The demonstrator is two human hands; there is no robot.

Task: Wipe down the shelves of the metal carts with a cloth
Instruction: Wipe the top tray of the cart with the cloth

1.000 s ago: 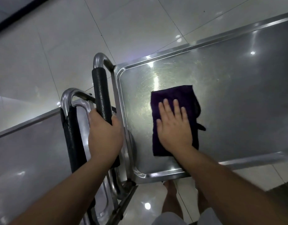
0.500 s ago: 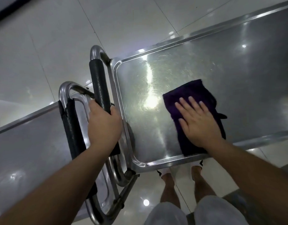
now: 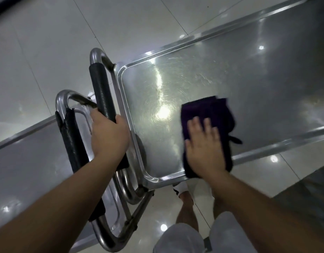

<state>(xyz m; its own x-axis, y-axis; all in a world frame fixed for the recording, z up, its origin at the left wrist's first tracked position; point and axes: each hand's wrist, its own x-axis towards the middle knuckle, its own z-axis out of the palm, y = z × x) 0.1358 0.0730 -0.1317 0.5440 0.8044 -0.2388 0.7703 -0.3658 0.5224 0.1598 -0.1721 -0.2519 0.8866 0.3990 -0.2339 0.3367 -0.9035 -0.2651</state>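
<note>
A dark purple cloth (image 3: 212, 110) lies flat on the steel top shelf (image 3: 267, 79) of the right-hand cart, near its front rim. My right hand (image 3: 205, 147) presses down on the cloth with straight, spread fingers and is motion-blurred. My left hand (image 3: 110, 137) grips the black padded handle (image 3: 101, 92) at that cart's left end. The shelf surface left of the cloth shows swirl marks and a bright light reflection.
A second metal cart (image 3: 30, 161) stands at the left, its own black-padded handle (image 3: 72, 139) close beside the first. Glossy tiled floor (image 3: 48, 42) surrounds both carts. My legs and white shorts (image 3: 185, 238) show below the shelf's front edge.
My right hand slid the cloth rightward across the shelf, then drew it back towards the front rim. My left hand kept its grip on the handle.
</note>
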